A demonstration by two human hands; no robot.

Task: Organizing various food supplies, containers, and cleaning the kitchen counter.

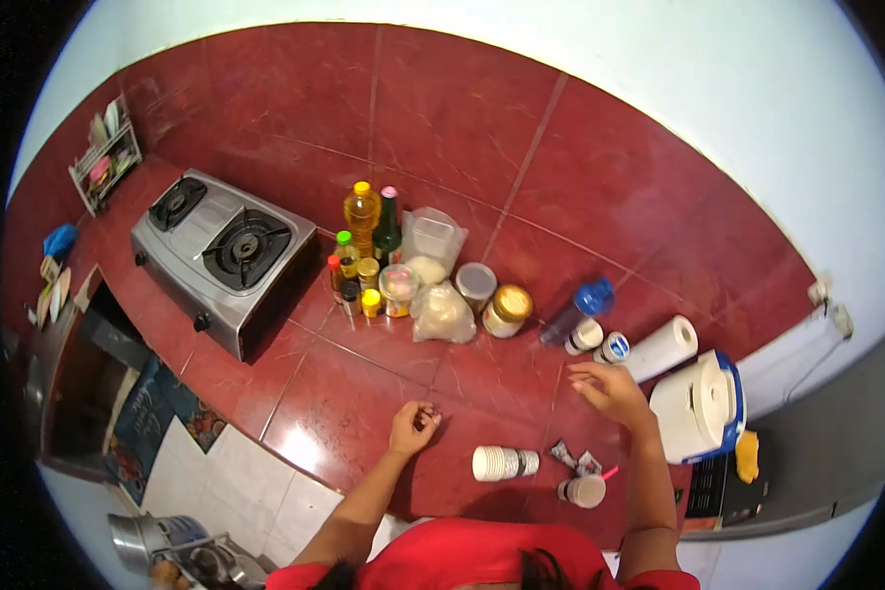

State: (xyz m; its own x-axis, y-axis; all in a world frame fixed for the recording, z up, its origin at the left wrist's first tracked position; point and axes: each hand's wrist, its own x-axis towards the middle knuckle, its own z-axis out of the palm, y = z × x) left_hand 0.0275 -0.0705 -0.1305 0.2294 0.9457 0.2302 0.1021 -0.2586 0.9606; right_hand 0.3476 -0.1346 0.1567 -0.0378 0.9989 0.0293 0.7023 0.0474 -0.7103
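Observation:
My left hand (414, 428) rests at the counter's middle with its fingers curled; whether something small is between them cannot be told. My right hand (606, 391) is raised at the right, fingers loosely apart and nothing seen in them, near two small white tubs (584, 337) and a paper towel roll (662, 349). Between my forearms a stack of paper cups (504, 463) lies on its side. Right of it are torn sachets (577, 458) and a filled cup (582, 491), with a pink straw or stick (611, 473) beside it.
A two-burner gas stove (225, 254) stands at left. Along the tiled wall are an oil bottle (361, 214), several jars, a plastic bag (444, 313), a lidded jar (507, 311) and a blue-lidded bottle (594, 296). At right stands a white-and-blue cooler (697, 405).

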